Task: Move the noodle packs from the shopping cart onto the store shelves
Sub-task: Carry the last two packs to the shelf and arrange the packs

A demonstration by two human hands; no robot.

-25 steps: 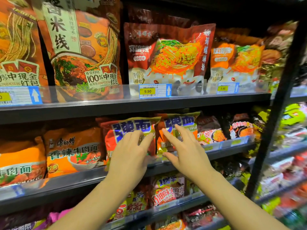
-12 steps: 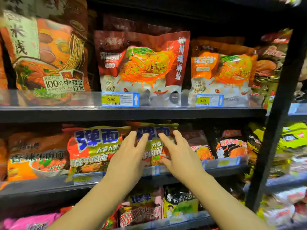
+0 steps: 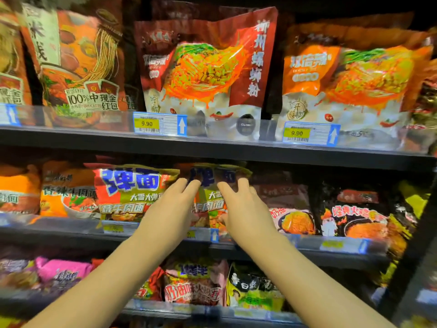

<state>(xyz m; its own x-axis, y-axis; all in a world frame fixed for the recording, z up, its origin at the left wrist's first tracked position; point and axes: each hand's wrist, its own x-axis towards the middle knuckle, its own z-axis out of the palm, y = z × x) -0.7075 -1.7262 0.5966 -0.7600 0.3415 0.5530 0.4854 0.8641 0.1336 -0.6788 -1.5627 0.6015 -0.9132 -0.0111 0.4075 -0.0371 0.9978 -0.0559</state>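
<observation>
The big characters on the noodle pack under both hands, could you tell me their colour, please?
Blue with a white outline, on the noodle pack in the head view.

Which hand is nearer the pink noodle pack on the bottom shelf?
Left. The left hand is above and right of the pink noodle pack; the right hand sits farther right.

Dark metal shelving (image 3: 212,151), clear plastic rail (image 3: 71,117), blue-yellow price tags (image 3: 159,124)

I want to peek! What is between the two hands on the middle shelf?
In the head view, a green noodle pack shows between the left hand and right hand.
</observation>
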